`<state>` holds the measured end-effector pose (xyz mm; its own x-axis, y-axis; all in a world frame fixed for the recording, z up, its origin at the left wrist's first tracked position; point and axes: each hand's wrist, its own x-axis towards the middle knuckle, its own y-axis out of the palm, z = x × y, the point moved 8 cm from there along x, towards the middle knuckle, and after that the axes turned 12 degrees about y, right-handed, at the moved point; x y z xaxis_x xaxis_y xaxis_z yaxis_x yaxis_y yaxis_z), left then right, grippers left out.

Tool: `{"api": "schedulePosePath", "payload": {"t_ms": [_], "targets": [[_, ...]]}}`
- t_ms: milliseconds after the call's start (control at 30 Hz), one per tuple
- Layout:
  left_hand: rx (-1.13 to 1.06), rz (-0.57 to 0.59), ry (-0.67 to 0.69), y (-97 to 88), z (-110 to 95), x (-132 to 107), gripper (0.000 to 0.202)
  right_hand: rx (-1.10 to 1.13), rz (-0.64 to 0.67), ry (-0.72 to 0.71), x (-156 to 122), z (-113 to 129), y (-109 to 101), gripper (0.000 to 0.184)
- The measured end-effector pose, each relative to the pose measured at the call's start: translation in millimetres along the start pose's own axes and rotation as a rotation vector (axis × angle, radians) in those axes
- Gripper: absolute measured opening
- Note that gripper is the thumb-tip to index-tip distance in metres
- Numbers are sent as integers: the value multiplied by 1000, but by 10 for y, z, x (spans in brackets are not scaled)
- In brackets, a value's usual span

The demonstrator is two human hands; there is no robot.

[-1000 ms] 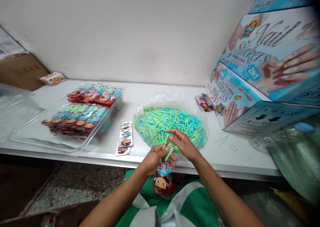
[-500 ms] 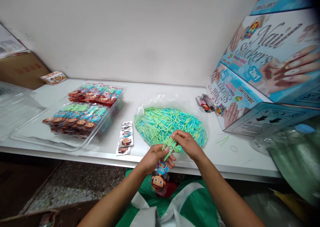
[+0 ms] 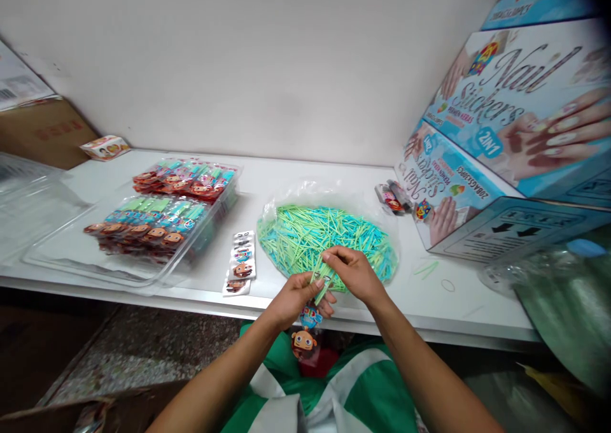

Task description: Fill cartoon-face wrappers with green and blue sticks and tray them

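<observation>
My left hand (image 3: 296, 298) is closed around a small clear packet (image 3: 304, 340) printed with a monkey face, which hangs below the fingers. Pale green sticks (image 3: 325, 274) stand at the packet's upper end, between both hands. Their upper ends are pinched by the fingers of my right hand (image 3: 351, 269). How deep the sticks sit in the packet is hidden by my fingers. Just behind my hands lies an open plastic bag (image 3: 389, 229) heaped with loose green and blue sticks (image 3: 329, 226).
Left of the bag lie flat monkey-print packets (image 3: 242, 258). A clear plastic tray (image 3: 71, 255) holds stacked filled packets (image 3: 147, 220). Nail sticker boxes (image 3: 501, 114) are piled at the right, with small dark packets (image 3: 392, 197) beside them. A cardboard box (image 3: 45, 134) stands far left.
My right fingers have shifted slightly up and left along the green sticks. The packet remains in my left hand, and the view has moved a little.
</observation>
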<state>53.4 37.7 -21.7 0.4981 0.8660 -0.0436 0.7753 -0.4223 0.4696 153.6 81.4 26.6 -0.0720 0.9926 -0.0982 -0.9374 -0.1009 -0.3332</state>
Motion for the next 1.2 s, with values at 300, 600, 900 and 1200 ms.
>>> {"api": "schedulePosePath", "payload": {"t_ms": [300, 600, 900, 1200], "targets": [[70, -12, 80, -68, -27, 16, 36, 195, -288, -247, -132, 440, -334, 13], [219, -79, 301, -220, -398, 47, 33, -40, -6, -116, -162, 273, -99, 14], [264, -122, 375, -276, -546, 11, 33, -171, -70, -204, -212, 369, 35, 17], [142, -84, 375, -292, -573, -6, 47, -187, -115, -349, -270, 536, 65, 13]]}}
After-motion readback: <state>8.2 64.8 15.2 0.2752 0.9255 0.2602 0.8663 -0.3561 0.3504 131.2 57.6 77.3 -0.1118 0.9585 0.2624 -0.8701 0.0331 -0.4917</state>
